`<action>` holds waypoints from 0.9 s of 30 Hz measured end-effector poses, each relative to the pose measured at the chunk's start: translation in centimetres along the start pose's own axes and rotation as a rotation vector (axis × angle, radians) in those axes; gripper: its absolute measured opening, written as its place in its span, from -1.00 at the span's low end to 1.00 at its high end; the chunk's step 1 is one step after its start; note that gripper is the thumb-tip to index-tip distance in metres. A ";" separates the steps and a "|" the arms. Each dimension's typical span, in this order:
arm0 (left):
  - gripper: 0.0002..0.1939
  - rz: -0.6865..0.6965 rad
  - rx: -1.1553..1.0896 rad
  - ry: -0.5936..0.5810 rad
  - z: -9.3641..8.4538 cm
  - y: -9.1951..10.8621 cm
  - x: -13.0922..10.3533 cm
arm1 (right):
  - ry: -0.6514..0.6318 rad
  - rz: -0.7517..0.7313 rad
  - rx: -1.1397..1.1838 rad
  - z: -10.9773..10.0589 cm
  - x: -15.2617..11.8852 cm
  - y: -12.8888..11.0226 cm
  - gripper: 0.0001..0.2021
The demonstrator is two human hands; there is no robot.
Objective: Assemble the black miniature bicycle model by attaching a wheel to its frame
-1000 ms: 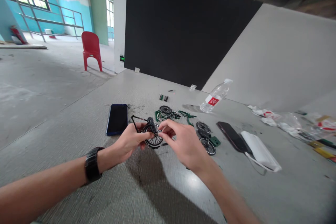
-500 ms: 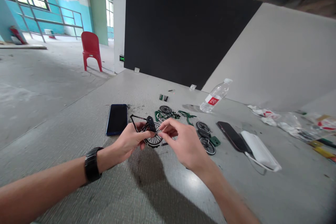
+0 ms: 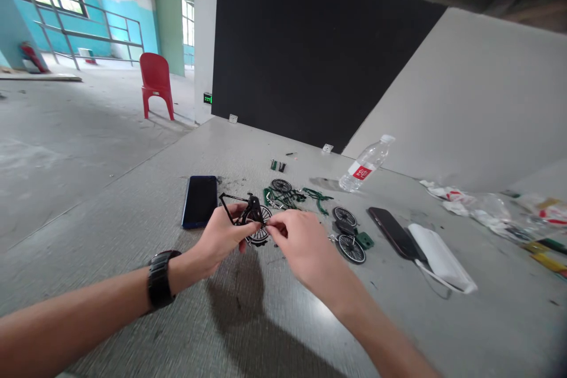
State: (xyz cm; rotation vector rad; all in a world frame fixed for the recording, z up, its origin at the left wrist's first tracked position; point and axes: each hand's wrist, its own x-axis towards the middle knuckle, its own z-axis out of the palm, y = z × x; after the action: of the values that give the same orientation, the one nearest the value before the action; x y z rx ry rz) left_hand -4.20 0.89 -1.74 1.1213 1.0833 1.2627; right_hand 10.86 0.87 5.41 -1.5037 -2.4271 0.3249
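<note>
My left hand (image 3: 222, 231) is closed around a black model bicycle frame (image 3: 229, 203), tilted above the table, with a spoked wheel (image 3: 261, 230) attached at its right end. The left thumb presses near the wheel's hub. My right hand (image 3: 299, 239) pinches with thumb and fingertips right at the hub's side; whatever sits between those fingertips is too small to make out. Just behind the hands lie green model bicycle parts (image 3: 315, 194) and a loose wheel (image 3: 281, 185). To the right of them is a black and green piece with two wheels (image 3: 351, 248).
A dark blue phone (image 3: 199, 201) lies left of the hands. On the right are another phone (image 3: 390, 231), a white power bank (image 3: 438, 254) with a cable, and a tilted-looking water bottle (image 3: 367, 163). Small green pieces (image 3: 278, 166) lie farther back. Plastic wrappers (image 3: 482, 212) are at far right.
My right hand's fingers have drawn closer together at the wheel hub, and the hand has turned slightly downward. The left hand keeps its hold on the bicycle frame. The view has shifted slightly.
</note>
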 end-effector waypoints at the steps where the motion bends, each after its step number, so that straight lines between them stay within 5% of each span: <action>1: -0.80 0.001 -0.003 0.005 0.0 0.0 0.0 | 0.009 0.009 -0.022 0.1 0.0 -0.1 -0.70; 27: -0.82 0.030 0.011 0.016 -0.1 0.3 0.2 | 0.063 -0.086 -0.182 1.1 -0.1 0.0 -0.80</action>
State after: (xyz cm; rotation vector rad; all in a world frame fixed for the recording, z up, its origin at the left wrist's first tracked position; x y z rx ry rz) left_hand -4.38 1.11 -1.47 1.1413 1.0902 1.2929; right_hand 10.52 0.70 4.38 -1.4501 -2.5196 0.0389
